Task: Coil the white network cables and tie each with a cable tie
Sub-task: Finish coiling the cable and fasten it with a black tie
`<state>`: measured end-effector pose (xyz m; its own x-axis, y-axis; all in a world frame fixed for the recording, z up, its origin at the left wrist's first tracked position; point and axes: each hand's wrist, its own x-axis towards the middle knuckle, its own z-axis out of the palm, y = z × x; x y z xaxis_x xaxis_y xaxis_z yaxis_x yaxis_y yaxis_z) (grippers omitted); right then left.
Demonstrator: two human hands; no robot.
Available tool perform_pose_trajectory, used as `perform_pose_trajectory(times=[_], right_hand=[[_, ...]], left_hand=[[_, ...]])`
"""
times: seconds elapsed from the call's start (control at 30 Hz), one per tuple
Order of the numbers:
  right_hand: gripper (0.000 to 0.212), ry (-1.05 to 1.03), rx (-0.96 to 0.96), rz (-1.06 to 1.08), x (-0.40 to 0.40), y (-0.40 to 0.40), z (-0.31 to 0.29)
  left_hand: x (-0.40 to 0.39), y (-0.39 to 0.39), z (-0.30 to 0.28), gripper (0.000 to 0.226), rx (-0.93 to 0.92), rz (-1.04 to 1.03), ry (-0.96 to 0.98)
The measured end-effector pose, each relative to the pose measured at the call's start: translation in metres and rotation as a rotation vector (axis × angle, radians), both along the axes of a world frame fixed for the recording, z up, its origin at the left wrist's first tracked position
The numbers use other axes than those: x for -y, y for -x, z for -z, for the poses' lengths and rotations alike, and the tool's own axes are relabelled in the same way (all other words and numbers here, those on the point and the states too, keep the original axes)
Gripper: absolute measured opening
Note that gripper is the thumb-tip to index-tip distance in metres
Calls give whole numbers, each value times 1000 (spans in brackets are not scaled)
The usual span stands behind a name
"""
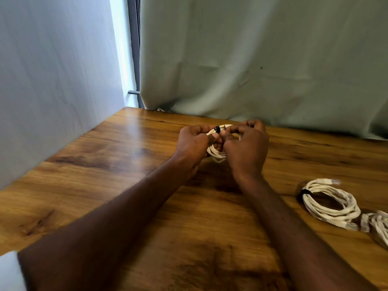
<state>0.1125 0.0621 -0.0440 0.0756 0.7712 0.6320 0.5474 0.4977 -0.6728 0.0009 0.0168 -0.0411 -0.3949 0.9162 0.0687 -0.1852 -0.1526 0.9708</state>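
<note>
Above the far middle of the wooden table (130, 185), both hands meet around a coiled white network cable (217, 154), held just off the surface. Fingers of the left hand (194, 144) curl round the coil's left side, with the thumb pressed near a black cable tie (216, 129) that wraps the top of the loops. Curled over the coil's right side, the right hand (246, 143) brings its thumb and forefinger together close beside the tie; whether they pinch the tie's tail or the cable itself is hard to tell. Only a short arc of the white loops shows below and between the two hands. Near the table's right edge lies a second coiled cable (330, 203), flat on the wood, already bound by a black tie (304, 193) on its left side, with a plug sticking out at the top. Just beside it, cut off by the picture's edge, part of a third white coil (379, 225) rests on the table. Behind the table hangs a pale green curtain (262, 59).
</note>
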Motion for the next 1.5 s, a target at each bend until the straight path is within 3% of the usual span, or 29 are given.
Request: perform_pose_trajectory(times=[0.13, 0.33, 0.73, 1.23, 1.5], right_hand=[[14, -130, 47, 35, 7, 2, 0], [17, -149, 93, 38, 4, -1, 1], [23, -107, 358, 143, 6, -1, 3], [19, -119, 316, 211, 7, 0, 2], [18, -147, 388, 204, 5, 0, 2]], left_hand=[[1, -3, 0, 16, 81, -4, 40], [2, -5, -1, 16, 224, -57, 35], [1, -6, 1, 20, 228, -109, 19], [2, -15, 2, 15, 239, -86, -30], [5, -13, 1, 16, 243, -90, -10]])
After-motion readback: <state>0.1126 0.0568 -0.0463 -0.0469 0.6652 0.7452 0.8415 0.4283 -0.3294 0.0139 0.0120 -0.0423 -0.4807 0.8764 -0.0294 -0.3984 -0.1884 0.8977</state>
